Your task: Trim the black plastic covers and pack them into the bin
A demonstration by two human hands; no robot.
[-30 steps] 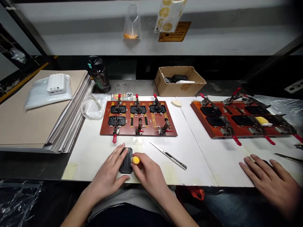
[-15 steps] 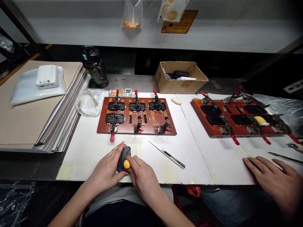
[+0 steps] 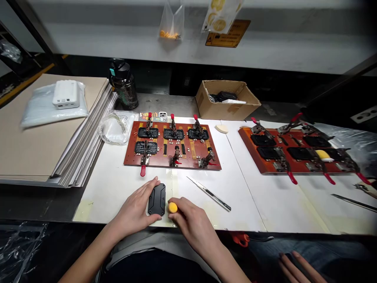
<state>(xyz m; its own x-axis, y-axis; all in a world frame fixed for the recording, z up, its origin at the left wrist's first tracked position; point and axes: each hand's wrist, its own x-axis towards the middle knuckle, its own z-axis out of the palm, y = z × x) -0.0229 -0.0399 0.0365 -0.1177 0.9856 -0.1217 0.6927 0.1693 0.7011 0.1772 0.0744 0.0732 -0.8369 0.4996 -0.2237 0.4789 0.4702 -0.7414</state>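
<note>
Work surface (image 3: 253, 204): bright, lit evenly from above, soft shadows.
Back wall (image 3: 294, 55): dimmer, bowed by wide-angle distortion.
Frame corners: darkened, slightly blurred.

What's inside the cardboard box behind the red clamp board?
The open cardboard box holds a black rounded item, some smaller dark clutter and a flat white piece. Its walls and those top items hide anything lower down.

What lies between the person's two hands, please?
The head view shows a black case and a yellow sponge between the left hand and right hand.
</note>
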